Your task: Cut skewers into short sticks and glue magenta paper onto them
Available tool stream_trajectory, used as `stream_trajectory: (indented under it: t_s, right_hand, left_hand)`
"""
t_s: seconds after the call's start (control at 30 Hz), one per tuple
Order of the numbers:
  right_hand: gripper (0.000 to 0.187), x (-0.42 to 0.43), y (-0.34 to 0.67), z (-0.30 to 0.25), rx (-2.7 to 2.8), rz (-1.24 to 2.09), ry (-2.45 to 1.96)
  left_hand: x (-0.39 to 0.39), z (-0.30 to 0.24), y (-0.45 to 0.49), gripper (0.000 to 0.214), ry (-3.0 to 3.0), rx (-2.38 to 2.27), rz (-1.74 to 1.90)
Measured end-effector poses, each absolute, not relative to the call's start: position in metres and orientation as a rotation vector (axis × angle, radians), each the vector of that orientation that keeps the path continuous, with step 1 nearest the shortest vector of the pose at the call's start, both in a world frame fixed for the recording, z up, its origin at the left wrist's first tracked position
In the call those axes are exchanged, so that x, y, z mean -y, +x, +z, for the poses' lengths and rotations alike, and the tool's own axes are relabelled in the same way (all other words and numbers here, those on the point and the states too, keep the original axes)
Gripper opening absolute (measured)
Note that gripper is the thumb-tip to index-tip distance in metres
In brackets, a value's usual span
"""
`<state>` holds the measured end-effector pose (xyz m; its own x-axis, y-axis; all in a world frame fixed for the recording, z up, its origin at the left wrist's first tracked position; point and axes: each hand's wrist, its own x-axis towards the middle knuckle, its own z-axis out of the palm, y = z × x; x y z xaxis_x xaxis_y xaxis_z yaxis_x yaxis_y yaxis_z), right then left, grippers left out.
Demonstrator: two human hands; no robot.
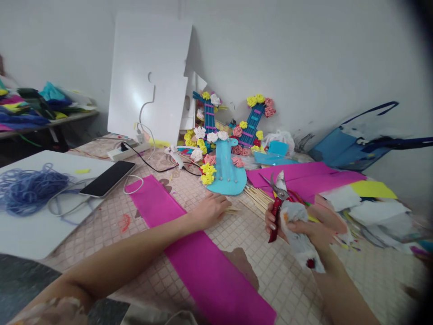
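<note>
In the middle of the table, my left hand [214, 211] has its fingers closed over a few short wooden sticks [233, 210], whose ends poke out to the right. My right hand [309, 232] grips pruning shears [276, 208] with red handles and blades apart, pointing up and away from me. A crumpled white wrapping [297, 225] covers one handle, under my thumb. Under my left forearm runs a long magenta paper strip [209, 262]. Beyond the two hands, a bundle of longer wooden sticks [259, 198] lies on the table.
A light-blue guitar-shaped cutout [226, 174] with paper flowers leans at the back. Beside it are a white glue gun [176, 157] and a power strip [126, 152]. At left lie a phone [108, 178] and blue yarn [34, 187]; magenta sheets [304, 178] and paper scraps [379, 212] lie right.
</note>
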<state>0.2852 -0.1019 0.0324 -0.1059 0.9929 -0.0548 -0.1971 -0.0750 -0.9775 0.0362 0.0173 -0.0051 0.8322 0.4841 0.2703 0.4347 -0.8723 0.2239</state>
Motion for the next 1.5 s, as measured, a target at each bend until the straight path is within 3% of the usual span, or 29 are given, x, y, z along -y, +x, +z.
stream_trajectory:
  t_s: [0.2,0.7,0.83,1.03,1.17,1.5]
  right_hand:
    - [0.039,0.089,0.289,0.029,1.098,1.525,-0.997]
    - [0.04,0.097,0.299,0.043,1.08,1.42,-1.012]
    - [0.045,0.094,0.331,0.045,1.139,1.108,-1.14]
    - [0.046,0.096,0.38,0.04,1.161,0.229,-1.796]
    - [0.049,0.091,0.399,0.033,1.272,-0.147,-2.159]
    - [0.057,0.066,0.436,0.041,1.384,-0.216,-2.359]
  left_hand:
    - [-0.019,-0.007,0.034,0.022,2.819,-0.729,0.513]
    - [-0.024,-0.015,0.033,0.041,2.715,-0.793,0.652]
    - [-0.028,-0.014,0.029,0.04,2.716,-0.784,0.693]
    - [-0.034,-0.017,0.027,0.04,2.733,-0.743,0.661]
    - [-0.037,-0.02,0.026,0.035,2.736,-0.748,0.676]
    - [-0.035,-0.024,0.028,0.031,2.698,-0.741,0.683]
